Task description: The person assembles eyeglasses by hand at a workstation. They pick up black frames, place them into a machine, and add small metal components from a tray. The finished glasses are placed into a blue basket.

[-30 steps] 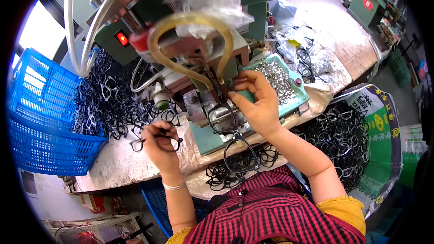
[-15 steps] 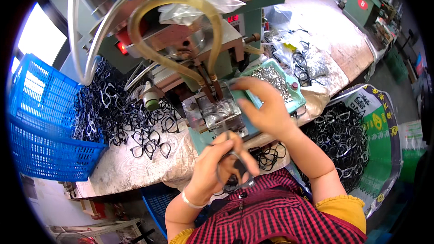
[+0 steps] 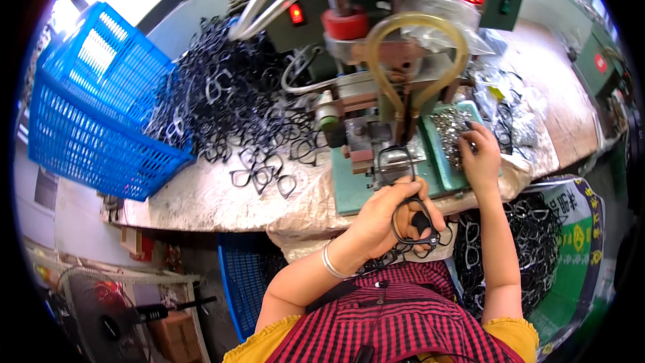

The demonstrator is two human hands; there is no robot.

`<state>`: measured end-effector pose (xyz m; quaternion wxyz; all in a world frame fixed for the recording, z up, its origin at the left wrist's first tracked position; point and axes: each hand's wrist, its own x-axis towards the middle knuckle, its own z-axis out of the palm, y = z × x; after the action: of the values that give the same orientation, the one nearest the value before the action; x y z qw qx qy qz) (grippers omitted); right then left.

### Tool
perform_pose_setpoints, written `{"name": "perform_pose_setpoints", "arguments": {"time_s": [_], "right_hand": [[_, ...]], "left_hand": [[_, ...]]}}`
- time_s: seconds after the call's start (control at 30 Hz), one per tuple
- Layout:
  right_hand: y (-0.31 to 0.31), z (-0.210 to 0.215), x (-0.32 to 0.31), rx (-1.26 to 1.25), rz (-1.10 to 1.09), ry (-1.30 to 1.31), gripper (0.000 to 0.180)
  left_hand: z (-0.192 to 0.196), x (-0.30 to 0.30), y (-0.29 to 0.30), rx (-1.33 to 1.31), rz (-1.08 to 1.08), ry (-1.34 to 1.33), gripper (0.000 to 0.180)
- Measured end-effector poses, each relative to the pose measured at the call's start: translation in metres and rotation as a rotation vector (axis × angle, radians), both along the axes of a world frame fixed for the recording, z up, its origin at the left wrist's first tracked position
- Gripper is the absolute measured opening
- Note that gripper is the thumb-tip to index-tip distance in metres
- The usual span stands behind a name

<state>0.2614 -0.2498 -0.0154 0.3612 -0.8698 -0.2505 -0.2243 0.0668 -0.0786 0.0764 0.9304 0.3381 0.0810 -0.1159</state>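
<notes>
My left hand point(image 3: 386, 218) is closed around a black eyeglass frame point(image 3: 431, 239). One rim of it stands up past my fingers in front of the machine's metal jig point(image 3: 363, 160), below two copper-coloured electrodes point(image 3: 406, 126); whether it touches the jig I cannot tell. Over the teal tray point(image 3: 432, 161) at the right, my right hand point(image 3: 482, 161) has its fingers bent together among small shiny metal parts point(image 3: 449, 131). Anything pinched between those fingertips is too small to make out.
Black eyeglass frames point(image 3: 228, 94) lie heaped on the table at the left, beside a tilted blue basket point(image 3: 101, 128). A sack point(image 3: 578, 255) full of frames stands at the lower right. A yellowish hose point(image 3: 376, 47) loops at the machine's front. A fan point(image 3: 101, 316) sits lower left.
My right hand has gone from beside the electrodes to the tray of metal parts. My left hand still grips the eyeglass frame, now raised toward the jig. The whole view has shifted.
</notes>
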Motion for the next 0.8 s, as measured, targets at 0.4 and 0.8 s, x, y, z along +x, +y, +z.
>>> {"name": "perform_pose_setpoints", "arguments": {"time_s": [0.4, 0.8], "right_hand": [[0.006, -0.024, 0.008, 1.051, 0.152, 0.502, 0.013], [-0.008, 0.011, -0.020, 0.474, 0.030, 0.318, 0.013]], "left_hand": [[-0.015, -0.112, 0.166, 1.857, 1.082, 0.122, 0.011], [-0.165, -0.099, 0.285, 1.804, 1.067, 0.526, 0.029]]}}
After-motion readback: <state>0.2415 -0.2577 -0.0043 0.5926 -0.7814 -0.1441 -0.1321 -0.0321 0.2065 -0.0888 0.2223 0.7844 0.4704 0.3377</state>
